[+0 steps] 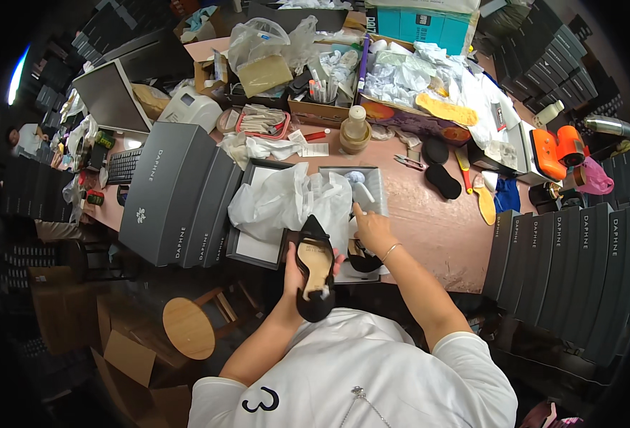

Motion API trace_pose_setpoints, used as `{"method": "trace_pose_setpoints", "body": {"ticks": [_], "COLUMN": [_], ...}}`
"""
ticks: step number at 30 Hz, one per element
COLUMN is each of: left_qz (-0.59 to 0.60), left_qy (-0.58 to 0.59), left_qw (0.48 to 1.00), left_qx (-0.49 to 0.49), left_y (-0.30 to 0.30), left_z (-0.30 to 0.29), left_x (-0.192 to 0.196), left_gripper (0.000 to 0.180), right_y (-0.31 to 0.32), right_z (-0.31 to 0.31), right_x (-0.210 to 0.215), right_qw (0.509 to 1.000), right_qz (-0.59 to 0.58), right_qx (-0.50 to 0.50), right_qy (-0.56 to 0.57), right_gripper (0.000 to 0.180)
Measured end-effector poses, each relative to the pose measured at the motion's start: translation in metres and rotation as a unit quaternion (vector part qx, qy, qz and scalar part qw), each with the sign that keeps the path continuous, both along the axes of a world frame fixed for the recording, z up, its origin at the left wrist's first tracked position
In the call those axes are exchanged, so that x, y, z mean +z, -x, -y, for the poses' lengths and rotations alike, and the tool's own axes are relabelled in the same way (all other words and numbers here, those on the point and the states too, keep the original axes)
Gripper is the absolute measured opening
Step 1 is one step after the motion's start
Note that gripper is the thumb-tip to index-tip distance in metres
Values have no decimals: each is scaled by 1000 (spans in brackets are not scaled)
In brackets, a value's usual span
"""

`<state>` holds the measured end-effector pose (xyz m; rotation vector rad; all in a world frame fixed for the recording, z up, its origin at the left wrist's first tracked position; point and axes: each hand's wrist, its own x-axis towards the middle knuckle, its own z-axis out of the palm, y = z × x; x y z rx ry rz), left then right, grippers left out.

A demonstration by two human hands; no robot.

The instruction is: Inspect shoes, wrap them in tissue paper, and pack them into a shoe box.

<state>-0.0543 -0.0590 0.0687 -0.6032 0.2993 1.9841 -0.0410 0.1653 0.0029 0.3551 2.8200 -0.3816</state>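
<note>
Far to the left on the desk (pixel 429 235) stand grey shoebox lids (pixel 176 192) stacked on edge, and just beside them lies the open shoebox (pixel 252 246) with crumpled white tissue paper (pixel 286 203) spilling over its rim. Below the box, the left hand (pixel 295 274) has its grip closed round a black high-heeled shoe (pixel 315 267), held sole up with the pointed toe aimed toward the tissue and the tan insole side facing the camera. To the right, the right hand (pixel 372 230) reaches past the paper, fingers loosely curled with the forefinger out, its grip holding nothing that I can make out; it touches the edge of a second open box (pixel 372 182). A second dark shoe (pixel 363 258) lies just under that wrist. By my reading, the step in hand is inspecting or packing the pair; the next move probably calls for parting the tissue so the held shoe can settle flat inside
</note>
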Motion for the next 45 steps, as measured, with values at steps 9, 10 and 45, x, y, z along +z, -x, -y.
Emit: {"method": "trace_pose_setpoints", "body": {"ticks": [9,10,45], "left_qz": [43,42,-220], "left_qy": [22,37,190], "left_qw": [998,998,950], "left_qx": [36,42,-117], "left_y": [9,9,-13], "left_z": [0,-2,17], "left_x": [6,4,4], "left_gripper": [69,69,52], "right_y": [7,4,-35], "right_z": [-2,-1,4], "right_x": [21,16,92], "right_qw": [998,999,855], "right_qz": [52,26,-307], "right_qx": [26,35,-153], "right_qy": [27,-9,388], "right_gripper": [80,69,12]}}
